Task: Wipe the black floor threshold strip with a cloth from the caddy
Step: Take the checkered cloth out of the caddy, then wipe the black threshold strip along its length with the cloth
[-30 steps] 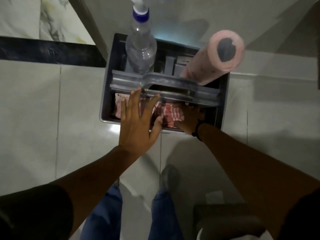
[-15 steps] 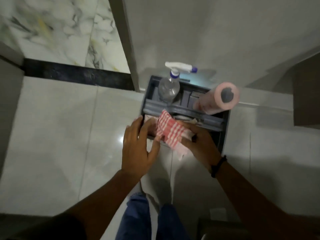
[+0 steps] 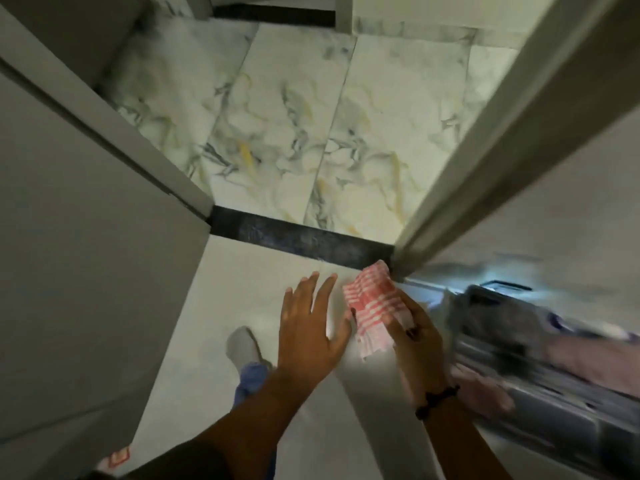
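Note:
The black floor threshold strip point(image 3: 298, 239) runs across the doorway between the plain white floor and the marbled tiles. My right hand point(image 3: 414, 336) grips a folded red-and-white checked cloth point(image 3: 374, 303), whose far corner reaches the strip's right end by the door frame. To the left of the cloth, my left hand point(image 3: 308, 330) hovers open over the white floor with fingers spread, holding nothing. The grey caddy point(image 3: 540, 344) lies blurred at the right, behind my right hand.
A grey door point(image 3: 86, 237) stands at the left and a door frame post point(image 3: 485, 161) rises at the right of the strip. Marbled tiles point(image 3: 304, 133) lie beyond. My foot in a grey sock point(image 3: 242, 344) rests on the white floor point(image 3: 221, 296).
My right hand pulled the checked cloth out of the caddy and carried it left toward the threshold strip. My view swung left, so the caddy now sits at the right edge.

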